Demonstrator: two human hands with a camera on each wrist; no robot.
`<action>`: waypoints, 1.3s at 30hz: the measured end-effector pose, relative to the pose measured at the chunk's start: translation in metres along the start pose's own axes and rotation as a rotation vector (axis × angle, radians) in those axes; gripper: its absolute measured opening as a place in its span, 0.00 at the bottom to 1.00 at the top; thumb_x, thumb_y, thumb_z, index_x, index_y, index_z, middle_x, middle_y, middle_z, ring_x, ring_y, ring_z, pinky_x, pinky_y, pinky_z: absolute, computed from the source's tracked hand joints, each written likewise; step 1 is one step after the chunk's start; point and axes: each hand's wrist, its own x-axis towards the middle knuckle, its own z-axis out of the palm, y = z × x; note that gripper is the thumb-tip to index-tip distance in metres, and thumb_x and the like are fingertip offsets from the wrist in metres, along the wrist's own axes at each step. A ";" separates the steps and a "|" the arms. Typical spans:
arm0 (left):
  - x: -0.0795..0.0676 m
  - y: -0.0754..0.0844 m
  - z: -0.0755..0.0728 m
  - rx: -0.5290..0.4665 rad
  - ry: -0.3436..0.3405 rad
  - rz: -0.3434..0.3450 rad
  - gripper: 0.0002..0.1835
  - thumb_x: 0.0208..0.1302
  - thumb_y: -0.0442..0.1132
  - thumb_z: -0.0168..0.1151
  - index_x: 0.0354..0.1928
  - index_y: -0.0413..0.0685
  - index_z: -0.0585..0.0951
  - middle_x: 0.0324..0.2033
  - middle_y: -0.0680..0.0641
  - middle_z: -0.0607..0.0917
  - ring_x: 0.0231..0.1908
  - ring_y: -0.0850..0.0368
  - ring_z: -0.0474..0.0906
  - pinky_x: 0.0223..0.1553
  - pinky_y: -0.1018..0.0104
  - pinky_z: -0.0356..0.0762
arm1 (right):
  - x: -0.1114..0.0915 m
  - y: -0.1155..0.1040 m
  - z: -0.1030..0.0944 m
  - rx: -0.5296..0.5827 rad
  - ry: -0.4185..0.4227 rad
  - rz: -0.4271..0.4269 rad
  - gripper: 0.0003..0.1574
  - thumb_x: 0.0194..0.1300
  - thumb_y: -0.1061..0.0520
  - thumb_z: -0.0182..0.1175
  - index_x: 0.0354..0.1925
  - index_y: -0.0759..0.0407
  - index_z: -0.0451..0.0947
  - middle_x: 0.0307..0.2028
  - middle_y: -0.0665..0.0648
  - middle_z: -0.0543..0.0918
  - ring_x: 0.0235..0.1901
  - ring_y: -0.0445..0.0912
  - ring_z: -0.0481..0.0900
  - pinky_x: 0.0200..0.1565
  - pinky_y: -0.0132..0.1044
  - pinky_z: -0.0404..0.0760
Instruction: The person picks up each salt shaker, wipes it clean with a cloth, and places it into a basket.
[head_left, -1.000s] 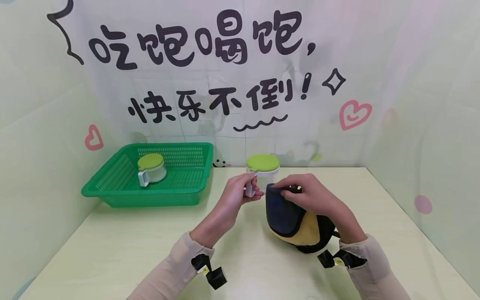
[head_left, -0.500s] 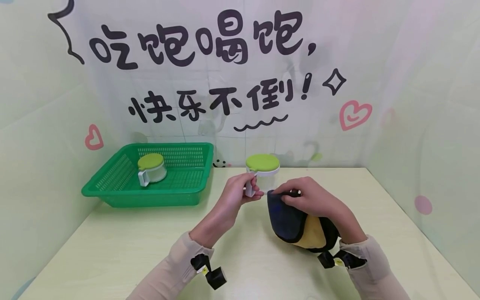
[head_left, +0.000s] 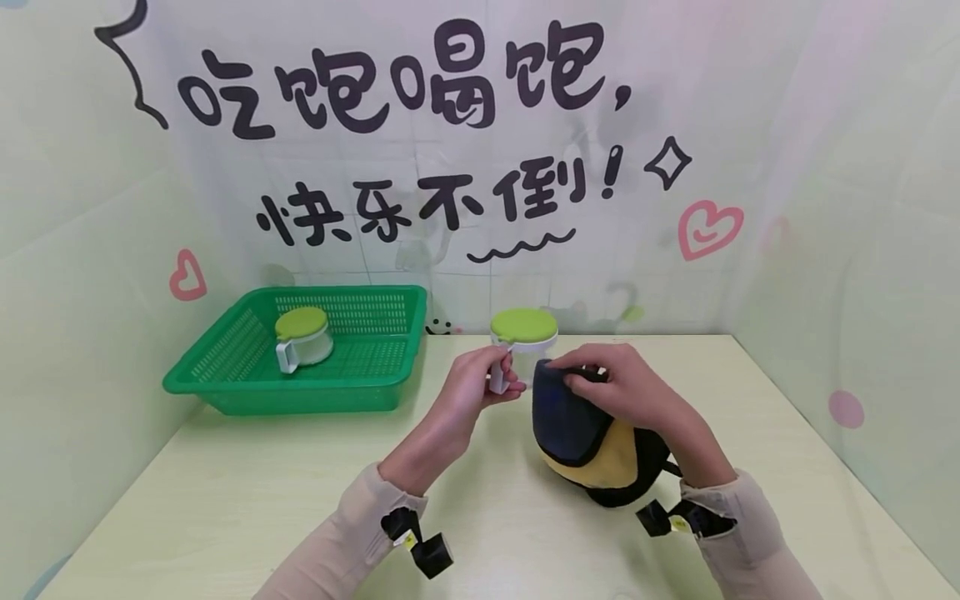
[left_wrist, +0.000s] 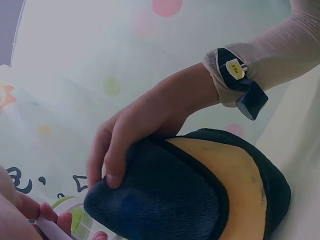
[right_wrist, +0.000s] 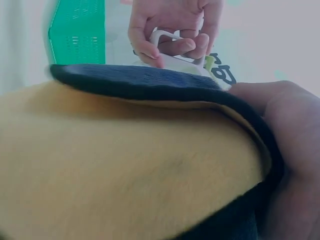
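Note:
My left hand (head_left: 480,379) pinches the white handle of a clear seasoning jar (head_left: 528,358) with a green lid, upright at the back of the table. My right hand (head_left: 618,383) holds a thick plush cleaning cloth (head_left: 573,417) from above, thumb and fingers at its upper edge. The cloth is folded over, with navy and yellow faces and black edging. It overlaps the lower right of the jar in the head view. In the right wrist view, the cloth's yellow face fills the foreground and hides most of the jar.
A green plastic basket (head_left: 300,400) stands at the back left of the table (head_left: 247,508). Inside it sits a second green-lidded jar (head_left: 306,346) with a white handle. A printed curtain (head_left: 360,150) hangs behind the table and along both sides.
My right hand and the cloth dip slightly, then come back up and a little leftward beside the jar. My left hand and the jar stay almost still.

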 end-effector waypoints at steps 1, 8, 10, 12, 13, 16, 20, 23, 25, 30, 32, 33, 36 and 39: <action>0.000 0.000 0.000 -0.001 0.001 0.002 0.15 0.79 0.44 0.44 0.34 0.45 0.73 0.31 0.48 0.77 0.34 0.57 0.84 0.50 0.62 0.86 | 0.000 0.000 0.001 0.002 -0.035 0.008 0.17 0.69 0.64 0.62 0.52 0.53 0.88 0.48 0.53 0.91 0.43 0.43 0.84 0.46 0.36 0.84; -0.001 0.002 -0.001 -0.004 0.001 0.005 0.15 0.79 0.45 0.44 0.34 0.44 0.73 0.31 0.48 0.76 0.35 0.56 0.84 0.51 0.61 0.85 | 0.000 0.001 0.001 -0.035 -0.161 0.033 0.16 0.69 0.63 0.61 0.52 0.52 0.88 0.49 0.53 0.90 0.47 0.45 0.85 0.50 0.39 0.84; -0.001 0.003 -0.001 -0.004 -0.001 0.005 0.16 0.79 0.45 0.44 0.34 0.45 0.73 0.31 0.48 0.76 0.34 0.56 0.84 0.51 0.61 0.85 | 0.000 0.001 -0.001 -0.034 -0.115 0.029 0.17 0.69 0.63 0.62 0.52 0.52 0.88 0.48 0.52 0.90 0.46 0.45 0.85 0.49 0.40 0.84; -0.001 0.003 0.000 -0.003 -0.002 0.004 0.15 0.79 0.44 0.45 0.34 0.45 0.73 0.30 0.48 0.76 0.34 0.57 0.84 0.51 0.62 0.85 | -0.001 0.000 -0.002 -0.031 -0.049 0.018 0.17 0.69 0.64 0.62 0.52 0.53 0.88 0.48 0.52 0.90 0.46 0.46 0.85 0.49 0.40 0.85; -0.001 0.003 0.000 -0.002 -0.002 0.003 0.15 0.79 0.44 0.45 0.34 0.45 0.73 0.30 0.48 0.76 0.34 0.57 0.84 0.50 0.62 0.85 | -0.001 0.000 -0.003 -0.029 -0.013 0.011 0.17 0.69 0.64 0.62 0.53 0.53 0.88 0.48 0.53 0.91 0.46 0.46 0.86 0.49 0.40 0.85; -0.001 0.004 0.000 0.000 -0.001 0.001 0.15 0.79 0.44 0.45 0.33 0.45 0.73 0.30 0.48 0.76 0.34 0.57 0.83 0.51 0.62 0.85 | 0.000 0.000 -0.005 -0.025 0.066 -0.006 0.17 0.69 0.64 0.63 0.53 0.54 0.88 0.49 0.53 0.91 0.47 0.47 0.87 0.49 0.41 0.86; -0.002 0.005 0.000 0.000 0.005 0.003 0.15 0.79 0.44 0.45 0.33 0.45 0.73 0.30 0.48 0.76 0.34 0.57 0.84 0.51 0.62 0.86 | 0.000 0.000 -0.005 -0.013 0.054 -0.003 0.17 0.69 0.64 0.63 0.53 0.53 0.88 0.49 0.53 0.91 0.47 0.46 0.86 0.49 0.39 0.86; -0.002 0.005 0.000 -0.003 0.007 0.003 0.15 0.79 0.44 0.45 0.33 0.45 0.73 0.30 0.48 0.76 0.34 0.57 0.84 0.50 0.62 0.86 | -0.001 0.001 -0.005 -0.007 -0.040 0.016 0.17 0.69 0.64 0.62 0.53 0.53 0.88 0.48 0.53 0.90 0.46 0.45 0.85 0.49 0.38 0.85; -0.002 0.004 0.000 -0.005 0.005 0.002 0.15 0.79 0.44 0.45 0.33 0.44 0.73 0.30 0.48 0.76 0.34 0.57 0.84 0.50 0.62 0.86 | -0.001 0.001 -0.005 -0.018 -0.118 0.035 0.17 0.69 0.63 0.62 0.53 0.52 0.88 0.49 0.52 0.90 0.46 0.45 0.85 0.49 0.38 0.84; -0.002 0.004 0.001 -0.006 -0.001 0.006 0.15 0.79 0.44 0.45 0.33 0.44 0.73 0.30 0.48 0.76 0.33 0.57 0.84 0.49 0.62 0.86 | -0.002 0.002 -0.005 -0.040 -0.167 0.039 0.17 0.69 0.63 0.61 0.52 0.52 0.88 0.48 0.52 0.90 0.46 0.44 0.85 0.49 0.39 0.84; -0.001 0.004 0.001 -0.005 -0.005 0.007 0.15 0.79 0.44 0.45 0.33 0.44 0.73 0.30 0.48 0.76 0.33 0.57 0.84 0.49 0.62 0.86 | -0.002 0.002 -0.005 -0.033 -0.104 0.026 0.17 0.69 0.64 0.62 0.52 0.52 0.88 0.48 0.52 0.90 0.46 0.45 0.85 0.48 0.38 0.84; -0.001 0.004 0.001 -0.004 -0.005 0.005 0.15 0.79 0.44 0.45 0.33 0.45 0.73 0.30 0.48 0.76 0.33 0.57 0.84 0.49 0.62 0.86 | -0.002 0.002 -0.006 -0.030 -0.067 0.018 0.17 0.69 0.64 0.62 0.52 0.52 0.88 0.48 0.52 0.90 0.45 0.45 0.85 0.48 0.38 0.84; -0.001 0.003 0.001 0.002 -0.004 0.000 0.15 0.79 0.44 0.45 0.33 0.45 0.73 0.30 0.48 0.76 0.33 0.57 0.84 0.50 0.62 0.86 | -0.002 0.001 -0.007 -0.014 0.019 0.000 0.17 0.69 0.64 0.63 0.53 0.53 0.88 0.49 0.53 0.90 0.46 0.45 0.86 0.48 0.39 0.85; -0.001 0.003 0.001 0.003 0.002 -0.008 0.15 0.79 0.44 0.45 0.34 0.45 0.73 0.30 0.48 0.76 0.33 0.57 0.84 0.50 0.62 0.86 | -0.001 0.001 -0.008 -0.006 0.044 -0.010 0.17 0.69 0.64 0.63 0.53 0.54 0.88 0.49 0.54 0.90 0.47 0.46 0.86 0.48 0.39 0.86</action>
